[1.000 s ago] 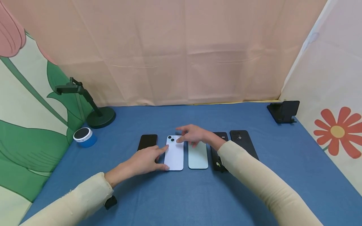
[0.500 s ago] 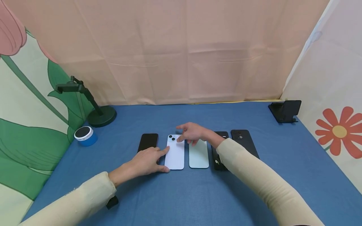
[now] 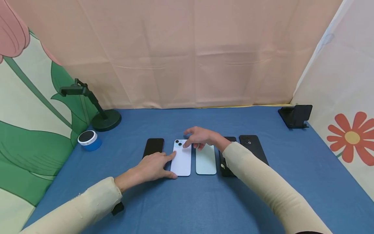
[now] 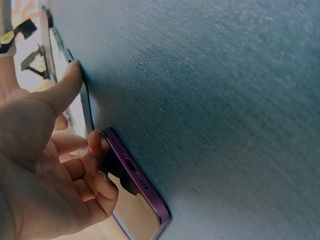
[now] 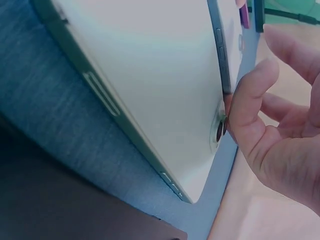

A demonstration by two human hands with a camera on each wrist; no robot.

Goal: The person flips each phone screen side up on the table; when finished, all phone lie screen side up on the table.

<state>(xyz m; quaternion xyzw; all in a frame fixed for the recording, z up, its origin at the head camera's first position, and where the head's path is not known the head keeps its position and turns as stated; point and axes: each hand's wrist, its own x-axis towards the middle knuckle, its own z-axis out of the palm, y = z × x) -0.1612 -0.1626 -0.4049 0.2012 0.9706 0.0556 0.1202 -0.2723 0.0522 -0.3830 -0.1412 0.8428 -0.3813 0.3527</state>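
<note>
Face down in the head view lies a lavender phone [image 3: 181, 164], its camera lenses at the far end. My left hand [image 3: 152, 167] touches its left side, the extended index finger at the edge and the thumb at the near corner. My right hand [image 3: 202, 136] is at the far right corner, thumb touching it and index finger reaching beyond the top. A mint-green phone [image 5: 145, 75] lies face down just right of it, partly under my right hand. Beneath my left hand's bent fingers sits a purple-edged phone [image 4: 142, 187], dark screen up.
Two dark phones lie to the right, the nearer one [image 3: 227, 172] partly behind my right sleeve and the outer one [image 3: 253, 149] beside it. A black desk stand [image 3: 105, 120] and a blue-and-white round device [image 3: 90, 141] stand left. A black phone holder [image 3: 295, 116] stands back right.
</note>
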